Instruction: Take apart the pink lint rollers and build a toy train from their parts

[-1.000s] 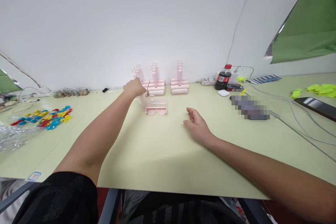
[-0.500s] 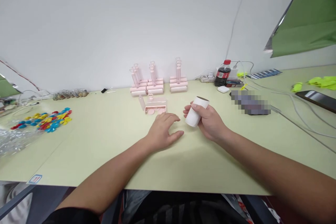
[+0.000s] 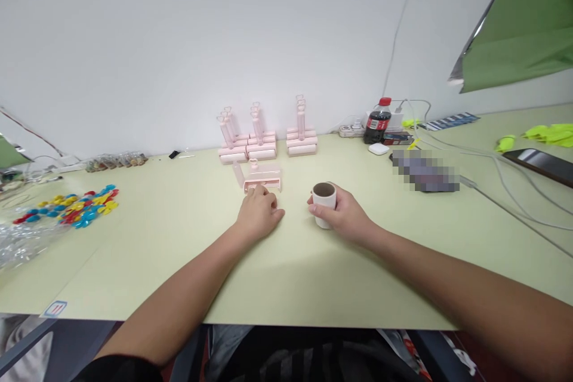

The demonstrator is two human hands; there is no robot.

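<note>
My right hand (image 3: 350, 215) grips a white hollow cylindrical roll (image 3: 323, 202), near upright, right of the pink rectangular plastic frame (image 3: 276, 182). Left hand (image 3: 257, 216) nearer frame; can't tell its grip.

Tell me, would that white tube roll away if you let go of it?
The white tube might roll if it tipped over, since its side is round. It's probably light for its size, because its middle looks hollow. It seems fairly stiff, as it keeps its round shape in the right hand.
</note>
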